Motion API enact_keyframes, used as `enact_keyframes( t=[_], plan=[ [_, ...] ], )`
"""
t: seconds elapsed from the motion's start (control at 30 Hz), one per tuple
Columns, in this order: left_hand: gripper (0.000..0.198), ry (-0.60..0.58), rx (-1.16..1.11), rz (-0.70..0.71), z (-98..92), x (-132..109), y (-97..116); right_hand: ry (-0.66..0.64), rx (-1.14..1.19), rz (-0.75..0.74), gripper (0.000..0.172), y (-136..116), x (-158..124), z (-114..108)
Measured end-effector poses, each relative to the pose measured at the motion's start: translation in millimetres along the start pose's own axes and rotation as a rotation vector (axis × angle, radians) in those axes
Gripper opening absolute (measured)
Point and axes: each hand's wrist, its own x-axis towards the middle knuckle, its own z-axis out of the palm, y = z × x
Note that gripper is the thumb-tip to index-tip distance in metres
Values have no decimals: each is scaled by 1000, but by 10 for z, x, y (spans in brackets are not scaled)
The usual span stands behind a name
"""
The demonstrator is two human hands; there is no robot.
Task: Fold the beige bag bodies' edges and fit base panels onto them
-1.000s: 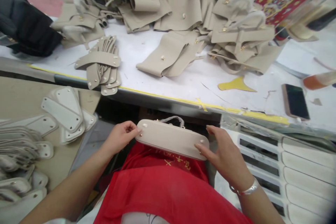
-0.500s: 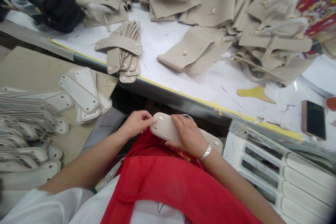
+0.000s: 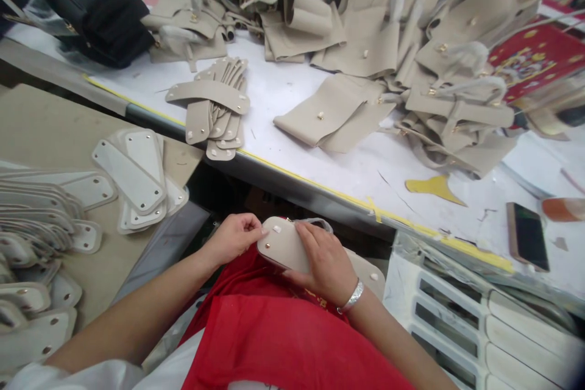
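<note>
Across my lap lies a long beige bag panel [image 3: 292,248] with rounded ends, small metal studs and whitish covers on some of them. My right hand [image 3: 326,262] is closed over its middle, thumb on the near side and fingers across the top. At the panel's left end, my left hand [image 3: 236,236] is pinched, its fingertips at the edge beside a covered stud; what they hold, if anything, is too small to make out. A wrapped loop [image 3: 320,222] shows behind the panel, partly hidden by my right hand.
Beige strips [image 3: 214,103] are stacked at the white table's edge. Beige bag pieces [image 3: 320,109] pile up behind. Pale riveted strips [image 3: 130,177] cover the board at left. A yellow scrap [image 3: 436,189], a phone [image 3: 528,236] and a white slotted rack [image 3: 452,311] are at right.
The whole view has shifted, so the table and hands appear lower in the picture. Both hands keep nearly the same hold at the panel; the left fingertips remain at its left end.
</note>
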Motion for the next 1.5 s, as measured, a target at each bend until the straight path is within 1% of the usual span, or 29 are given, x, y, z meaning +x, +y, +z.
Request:
enact_keyframes(
  t=[0.1, 0.23, 0.33, 0.43, 0.53, 0.67, 0.8, 0.87, 1.0, 1.07, 1.17, 1.23, 1.3, 1.37, 1.43, 1.5],
  plan=[
    [28, 30, 52, 56, -7, 12, -11, -10, -16, 1, 87, 5, 7, -2],
    [26, 16, 82, 54, -28, 14, 0, -31, -25, 8, 85, -20, 32, -44],
    [24, -9, 87, 37, -57, 16, 28, -44, -31, 0, 86, -106, 116, -48],
    [24, -40, 70, 24, -91, 29, 38, -17, -36, -1, 87, -240, 252, 17],
    [25, -66, 53, -4, -120, 47, 21, 15, -24, 40, 77, -355, 362, 98],
    [26, -101, 17, -3, -144, 59, -5, 37, -27, 102, 65, -418, 401, 130],
    [26, -117, 5, 1, -156, 54, -8, 48, -36, 112, 61, -431, 391, 113],
    [25, -114, 21, 27, -152, 49, -8, 52, -30, 110, 60, -438, 397, 111],
    [23, -61, 100, 91, -110, 38, -23, 48, -7, 111, 62, -436, 419, 112],
    [22, -31, 146, 105, -81, 31, -32, 28, 7, 94, 67, -398, 397, 95],
    [21, -5, 183, 129, -50, 23, -44, 9, 26, 65, 85, -271, 267, 34],
    [21, -5, 190, 141, -40, 23, -50, 14, 33, 75, 93, -165, 131, -16],
    [23, -19, 180, 131, -36, 28, -56, 16, 40, 96, 90, -79, 3, -54],
    [24, -34, 161, 112, -32, 37, -60, 12, 47, 113, 82, -30, -78, -67],
    [25, -45, 148, 95, -27, 45, -63, 15, 47, 130, 76, -16, -103, -56],
    [25, -50, 138, 82, -21, 49, -66, 26, 41, 139, 75, -19, -97, -38]
  ],
)
